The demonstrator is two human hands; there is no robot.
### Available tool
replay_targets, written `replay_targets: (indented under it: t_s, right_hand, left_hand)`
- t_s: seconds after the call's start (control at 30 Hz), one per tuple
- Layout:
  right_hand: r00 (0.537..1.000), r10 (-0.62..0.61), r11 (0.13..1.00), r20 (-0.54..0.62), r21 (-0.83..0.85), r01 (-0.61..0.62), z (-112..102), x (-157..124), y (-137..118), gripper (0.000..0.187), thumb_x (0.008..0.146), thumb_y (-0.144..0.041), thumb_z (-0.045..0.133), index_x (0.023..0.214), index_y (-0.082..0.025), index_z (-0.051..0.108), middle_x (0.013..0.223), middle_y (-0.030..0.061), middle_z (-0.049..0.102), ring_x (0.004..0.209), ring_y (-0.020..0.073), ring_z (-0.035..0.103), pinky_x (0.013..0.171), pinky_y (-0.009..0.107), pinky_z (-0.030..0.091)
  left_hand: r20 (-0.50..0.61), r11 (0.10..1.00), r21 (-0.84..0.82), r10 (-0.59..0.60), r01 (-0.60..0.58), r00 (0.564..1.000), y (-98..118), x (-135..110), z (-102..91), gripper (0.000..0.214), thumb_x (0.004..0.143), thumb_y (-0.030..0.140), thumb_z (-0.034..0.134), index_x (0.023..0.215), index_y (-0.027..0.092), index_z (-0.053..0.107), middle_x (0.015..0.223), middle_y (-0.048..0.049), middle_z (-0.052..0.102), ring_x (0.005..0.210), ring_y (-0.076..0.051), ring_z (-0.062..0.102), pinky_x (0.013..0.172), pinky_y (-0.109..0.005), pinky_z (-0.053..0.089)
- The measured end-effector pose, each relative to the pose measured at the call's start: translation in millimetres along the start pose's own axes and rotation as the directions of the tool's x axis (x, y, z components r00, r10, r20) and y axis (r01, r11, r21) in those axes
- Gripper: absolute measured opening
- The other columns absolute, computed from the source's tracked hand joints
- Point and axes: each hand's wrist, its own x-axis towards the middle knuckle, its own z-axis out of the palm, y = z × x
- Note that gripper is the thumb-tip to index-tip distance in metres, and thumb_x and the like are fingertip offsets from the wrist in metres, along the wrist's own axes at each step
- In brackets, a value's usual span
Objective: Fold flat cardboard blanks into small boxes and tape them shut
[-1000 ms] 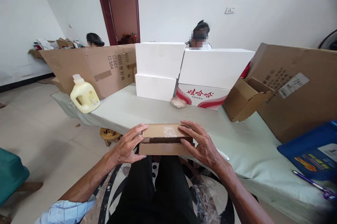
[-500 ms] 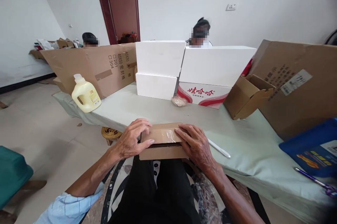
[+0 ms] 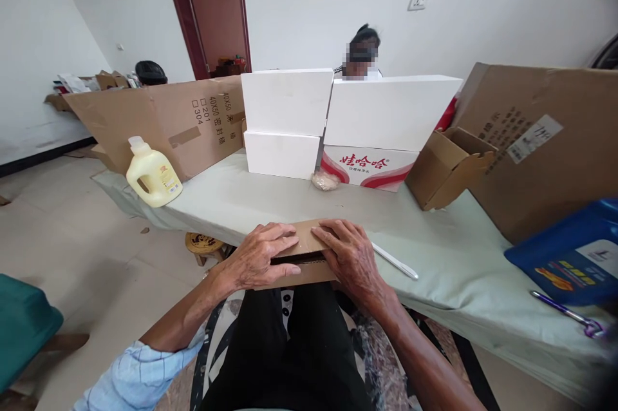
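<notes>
A small brown cardboard box (image 3: 305, 255) rests at the near edge of the table (image 3: 270, 205), just above my lap. My left hand (image 3: 258, 259) lies over its left half, fingers stretched across the top flap and thumb along the front. My right hand (image 3: 348, 255) covers the right half, fingers flat on the lid and pressing down. Both hands nearly meet at the middle of the lid. A dark gap shows between the flap and the front wall.
A white strip (image 3: 393, 261) lies just right of my right hand. Farther back stand a yellow detergent bottle (image 3: 153, 172), stacked white boxes (image 3: 286, 121), a red-and-white carton (image 3: 369, 167), an open small carton (image 3: 447, 166), big cardboard sheets and a blue box (image 3: 570, 253). A person sits behind the boxes.
Both hands slid inward over the lid, from its ends toward the middle, so they hide most of the top and the tape patch. The flap sits lower than before.
</notes>
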Motion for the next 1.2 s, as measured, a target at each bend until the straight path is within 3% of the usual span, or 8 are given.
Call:
replay_targets:
  t_s: [0.17,0.33,0.43,0.6,0.7,0.9,1.07,1.2]
  right_hand:
    - [0.995,0.064,0.997,0.082,-0.038,-0.061,-3,15,-3,0.032,0.097,-0.006,0.064,0.119,-0.024,0.078,0.117,0.0088,0.076,0.107,0.0274,0.064,0.094,0.041,0.045]
    - [0.956,0.158,0.986,0.245,-0.082,-0.142,-11,25,-14,0.024,0.102,-0.013,0.068,0.119,-0.025,0.079,0.121,0.007,0.076,0.112,0.026,0.064,0.096,0.04,0.042]
    - [0.929,0.211,0.975,0.303,-0.133,-0.177,-13,32,-15,0.021,0.108,-0.017,0.063,0.118,-0.026,0.08,0.124,0.0061,0.076,0.113,0.025,0.063,0.096,0.04,0.041]
    - [0.899,0.281,0.958,0.336,-0.149,-0.244,-17,44,-13,0.024,0.108,-0.015,0.061,0.116,-0.026,0.081,0.121,0.0058,0.077,0.111,0.0241,0.064,0.094,0.038,0.041]
    - [0.886,0.308,0.951,0.347,-0.141,-0.275,-18,51,-10,0.023,0.107,-0.016,0.063,0.116,-0.026,0.082,0.121,0.0069,0.077,0.111,0.0245,0.065,0.093,0.037,0.041]
    - [0.867,0.335,0.942,0.368,-0.136,-0.307,-16,62,-7,0.022,0.109,-0.021,0.062,0.114,-0.027,0.083,0.12,0.0064,0.077,0.115,0.0252,0.066,0.096,0.037,0.041]
    - [0.845,0.367,0.93,0.388,-0.146,-0.337,-14,65,-7,0.023,0.11,-0.023,0.062,0.117,-0.028,0.083,0.121,0.0061,0.077,0.118,0.0262,0.066,0.097,0.039,0.042]
    - [0.846,0.359,0.933,0.395,-0.143,-0.329,-14,65,-6,0.022,0.109,-0.024,0.063,0.119,-0.028,0.083,0.123,0.006,0.077,0.118,0.0261,0.066,0.098,0.038,0.042]
  left_hand:
    - [0.078,0.993,0.118,-0.004,-0.005,0.997,5,-1,-4.8,0.067,0.098,0.043,0.08,0.158,0.022,0.059,0.162,-0.0154,0.062,0.146,-0.034,0.06,0.117,-0.051,0.053]
    - [-0.105,0.956,0.27,0.147,-0.114,0.984,-6,3,9.1,0.038,0.113,0.026,0.051,0.146,0.022,0.07,0.147,-0.0113,0.075,0.127,-0.027,0.074,0.102,-0.04,0.057]
    - [-0.177,0.897,0.406,0.267,-0.176,0.947,-14,13,17.9,0.034,0.114,0.026,0.049,0.133,0.02,0.077,0.128,-0.0113,0.084,0.108,-0.027,0.081,0.086,-0.037,0.058]
    - [-0.19,0.823,0.534,0.343,-0.196,0.92,-15,32,17.8,0.042,0.106,0.005,0.042,0.121,0.015,0.08,0.11,-0.0111,0.087,0.085,-0.025,0.082,0.074,-0.038,0.056]
    - [-0.192,0.804,0.549,0.386,-0.227,0.902,-8,36,12.1,0.051,0.099,-0.004,0.04,0.129,0.014,0.076,0.115,-0.0113,0.086,0.091,-0.025,0.082,0.076,-0.037,0.055]
    - [-0.213,0.766,0.572,0.484,-0.293,0.849,15,20,10.4,0.021,0.107,0.012,0.062,0.126,0.012,0.071,0.12,-0.0148,0.083,0.114,-0.033,0.076,0.099,-0.045,0.055]
    - [-0.147,0.754,0.606,0.419,-0.254,0.896,8,10,25.3,0.027,0.116,0.023,0.046,0.127,0.014,0.07,0.104,-0.01,0.08,0.086,-0.026,0.075,0.081,-0.041,0.051]
    - [-0.183,0.801,0.56,0.369,-0.212,0.911,-6,9,36.2,0.028,0.117,0.023,0.045,0.129,0.018,0.069,0.083,-0.002,0.071,0.068,-0.02,0.068,0.07,-0.036,0.048]
